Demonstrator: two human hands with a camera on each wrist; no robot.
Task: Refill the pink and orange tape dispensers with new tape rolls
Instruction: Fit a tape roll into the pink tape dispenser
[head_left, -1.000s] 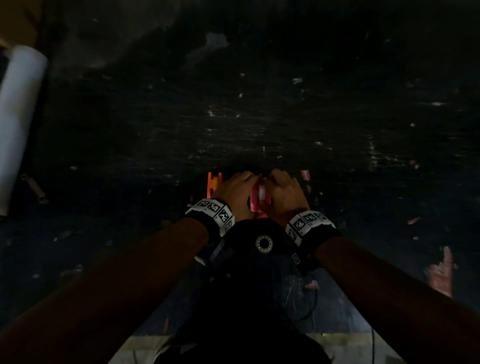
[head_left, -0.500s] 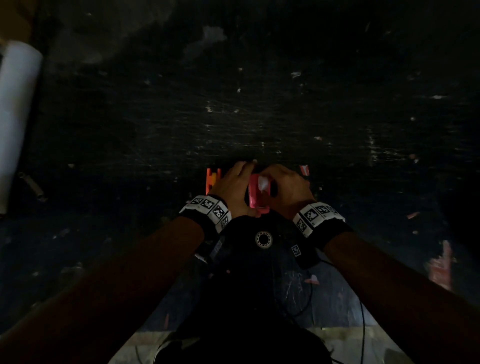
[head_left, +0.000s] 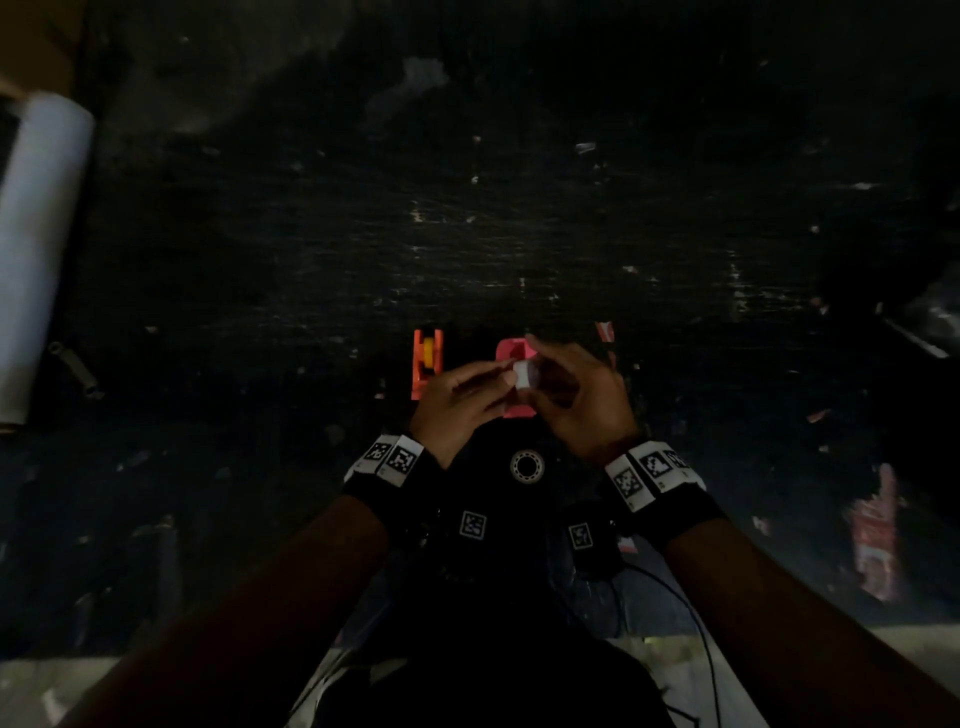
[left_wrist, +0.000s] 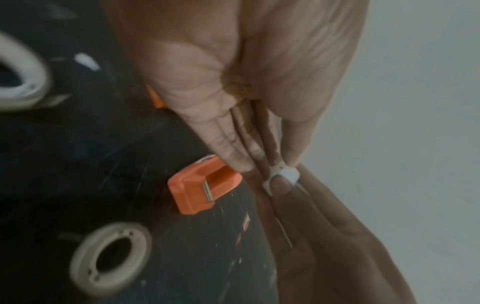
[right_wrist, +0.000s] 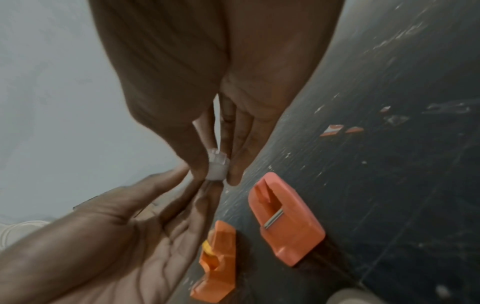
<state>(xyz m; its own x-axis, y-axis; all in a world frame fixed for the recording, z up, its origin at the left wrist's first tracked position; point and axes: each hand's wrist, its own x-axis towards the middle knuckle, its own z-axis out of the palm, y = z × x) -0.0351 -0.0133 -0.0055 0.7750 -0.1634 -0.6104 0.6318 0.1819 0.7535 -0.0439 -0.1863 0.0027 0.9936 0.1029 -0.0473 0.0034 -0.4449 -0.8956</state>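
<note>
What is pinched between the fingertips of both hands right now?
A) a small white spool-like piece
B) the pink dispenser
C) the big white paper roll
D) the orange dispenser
A: the right hand and the left hand both pinch the small white piece, while the pink dispenser and the orange dispenser lie on the dark table below, untouched.

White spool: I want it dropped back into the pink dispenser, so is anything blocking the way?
Nothing visible does. The left hand and right hand pinch the white spool above the pink dispenser, whose slot looks open in the right wrist view.
</note>
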